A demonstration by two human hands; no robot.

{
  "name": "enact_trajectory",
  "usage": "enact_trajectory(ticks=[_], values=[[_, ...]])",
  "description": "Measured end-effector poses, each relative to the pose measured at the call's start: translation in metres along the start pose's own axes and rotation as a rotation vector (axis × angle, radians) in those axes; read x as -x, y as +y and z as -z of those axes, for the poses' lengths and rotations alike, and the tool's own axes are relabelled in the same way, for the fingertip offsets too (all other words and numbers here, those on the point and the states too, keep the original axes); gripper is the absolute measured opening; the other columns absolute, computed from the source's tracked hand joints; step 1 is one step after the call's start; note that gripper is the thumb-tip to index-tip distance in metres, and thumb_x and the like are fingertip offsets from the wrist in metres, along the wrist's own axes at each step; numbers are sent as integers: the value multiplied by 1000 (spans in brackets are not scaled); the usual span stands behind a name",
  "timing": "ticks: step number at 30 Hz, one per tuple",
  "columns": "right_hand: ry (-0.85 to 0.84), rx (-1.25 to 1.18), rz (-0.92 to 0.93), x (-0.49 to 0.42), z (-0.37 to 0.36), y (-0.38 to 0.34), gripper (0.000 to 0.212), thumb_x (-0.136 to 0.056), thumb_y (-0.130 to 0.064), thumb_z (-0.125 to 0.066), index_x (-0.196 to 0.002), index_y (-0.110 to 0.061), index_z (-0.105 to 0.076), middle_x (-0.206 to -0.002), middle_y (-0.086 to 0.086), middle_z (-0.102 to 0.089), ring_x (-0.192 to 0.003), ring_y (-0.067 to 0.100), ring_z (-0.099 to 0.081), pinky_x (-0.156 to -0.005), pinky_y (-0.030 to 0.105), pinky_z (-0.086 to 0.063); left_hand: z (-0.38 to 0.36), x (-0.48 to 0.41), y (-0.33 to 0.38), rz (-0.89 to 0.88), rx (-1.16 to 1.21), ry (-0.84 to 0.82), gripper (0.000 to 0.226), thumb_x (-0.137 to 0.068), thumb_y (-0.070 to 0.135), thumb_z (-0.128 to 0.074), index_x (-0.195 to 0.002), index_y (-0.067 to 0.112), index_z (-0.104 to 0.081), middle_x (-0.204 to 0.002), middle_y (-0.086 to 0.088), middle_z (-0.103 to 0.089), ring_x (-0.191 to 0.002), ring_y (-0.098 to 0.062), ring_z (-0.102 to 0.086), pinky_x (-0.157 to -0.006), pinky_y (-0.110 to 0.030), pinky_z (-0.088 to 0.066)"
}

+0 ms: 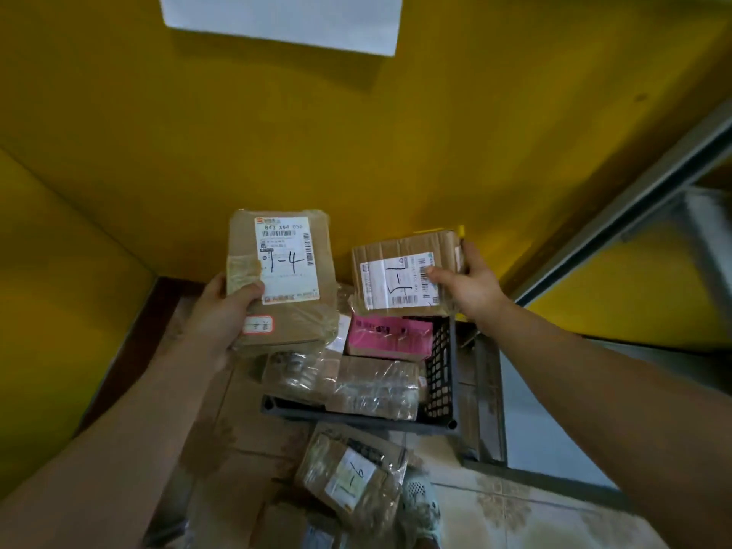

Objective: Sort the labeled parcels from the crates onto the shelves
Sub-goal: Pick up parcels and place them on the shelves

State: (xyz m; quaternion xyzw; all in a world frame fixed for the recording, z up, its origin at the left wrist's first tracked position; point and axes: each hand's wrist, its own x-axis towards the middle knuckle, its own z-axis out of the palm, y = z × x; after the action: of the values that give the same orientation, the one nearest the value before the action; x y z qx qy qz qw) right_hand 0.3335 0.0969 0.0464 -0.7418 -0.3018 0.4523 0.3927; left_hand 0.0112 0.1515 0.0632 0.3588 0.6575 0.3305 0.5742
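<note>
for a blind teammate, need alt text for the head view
The left hand holds up a larger parcel and the right hand a smaller parcel, both with handwritten labels, above a dark crate of more parcels. Yellow wall behind.

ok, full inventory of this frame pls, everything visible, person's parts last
large parcel: 1, brown with white label, held above crate, left
small parcel: 1, brown with white label, held above crate, right
pink parcel: 1, pink, in crate
taped parcels: several, brown, in crate; count unclear
crate: 1, black, on floor
floor parcel: 1, brown with white label, near side of crate
paper sheet: 1, white, on wall
wall: yellow, behind
shelf frame: 1, grey, far right
left grip: bare hand, holds large parcel
right grip: bare hand, holds small parcel
</note>
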Motion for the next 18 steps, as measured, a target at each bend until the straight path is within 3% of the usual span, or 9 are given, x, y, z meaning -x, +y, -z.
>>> enact_trajectory(ticks=[2, 5, 8, 12, 14, 16, 18], values=[[9, 14, 25, 39, 2, -23, 89, -85, -27, -77, -156, -28, -22, -122, -6, -57, -100, 21, -65, -86, 38, -57, 14, 26, 17, -45, 0, -7, 37, -92, 22, -65, -127, 26, -52, -103, -1, -69, -86, -23, -69, -67, -36, -56], [-52, 37, 34, 101, 4, -55, 83, -91, -20, -70, -157, -26, -20, -102, -7, -59, -73, 7, -65, -55, 20, -54, 36, 67, 40, -101, -21, -32, 33, -92, 21, -64, -123, 24, -52, -100, -1, -68, -80, -20, -69, -57, -30, -52], [-101, 93, 19, 156, 7, -80, 82, -92, -23, -69, -157, -29, -20, -119, 5, -59, -71, 8, -62, -44, 16, -47, 64, 104, 62, -142, -52, -48, 42, -90, 20, -66, -130, 23, -52, -112, -6, -68, -88, -25, -69, -66, -35, -55], [-161, 100, -10, 211, 14, -107, 78, -91, -23, -69, -155, -33, -24, -105, -1, -64, -74, 14, -67, -48, 22, -51, 102, 151, 86, -186, -75, -47, 46, -90, 18, -67, -133, 25, -51, -106, -5, -67, -83, -23, -67, -63, -34, -52], [-190, 103, 6, 234, 15, -121, 79, -90, -23, -70, -154, -36, -25, -114, 5, -65, -80, 20, -71, -53, 27, -54, 117, 174, 94, -210, -85, -55, 42, -90, 17, -66, -129, 27, -52, -100, -3, -68, -80, -22, -68, -62, -33, -52], [-190, 113, 49, 252, 18, -134, 80, -88, -25, -72, -153, -38, -27, -124, 5, -62, -88, 23, -71, -64, 35, -58, 127, 197, 102, -237, -93, -63, 37, -91, 16, -64, -124, 29, -51, -93, 1, -68, -78, -22, -68, -61, -32, -51], [-176, 148, 98, 269, 25, -149, 79, -87, -29, -74, -152, -39, -30, -119, 0, -61, -95, 24, -68, -79, 42, -57, 135, 218, 107, -268, -95, -70, 35, -92, 14, -64, -122, 27, -51, -93, 2, -67, -76, -21, -67, -60, -31, -49]])
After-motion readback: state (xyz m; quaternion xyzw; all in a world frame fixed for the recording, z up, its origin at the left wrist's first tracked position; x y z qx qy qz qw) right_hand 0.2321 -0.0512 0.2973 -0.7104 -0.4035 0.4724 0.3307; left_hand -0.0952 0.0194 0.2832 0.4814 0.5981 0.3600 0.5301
